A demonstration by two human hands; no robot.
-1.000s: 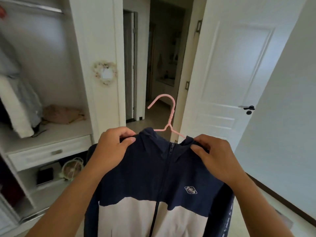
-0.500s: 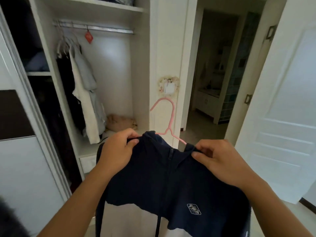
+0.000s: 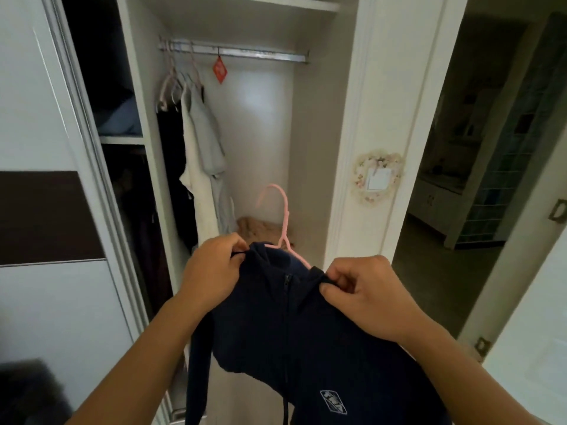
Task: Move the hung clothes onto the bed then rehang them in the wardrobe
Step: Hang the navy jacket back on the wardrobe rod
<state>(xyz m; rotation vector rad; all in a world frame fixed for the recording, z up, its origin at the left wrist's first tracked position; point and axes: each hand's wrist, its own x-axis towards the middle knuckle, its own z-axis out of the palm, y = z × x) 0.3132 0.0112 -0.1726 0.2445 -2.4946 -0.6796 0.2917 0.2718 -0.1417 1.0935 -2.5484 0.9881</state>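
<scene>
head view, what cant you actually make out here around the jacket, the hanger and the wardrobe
- Pink hanger: its arms are inside the navy jacket; only hook and neck show.
- Jacket hem: cut off by the bottom edge.
- Left hand and right hand: fingertips tucked into the fabric.
- Chest logo: too small to read.
- Dark left compartment: contents lost in shadow.
- Red tag on the rail: print blurred.

Both forearms extended forward, left hand (image 3: 211, 271) and right hand (image 3: 365, 297) pinching (fingers curled)
</scene>
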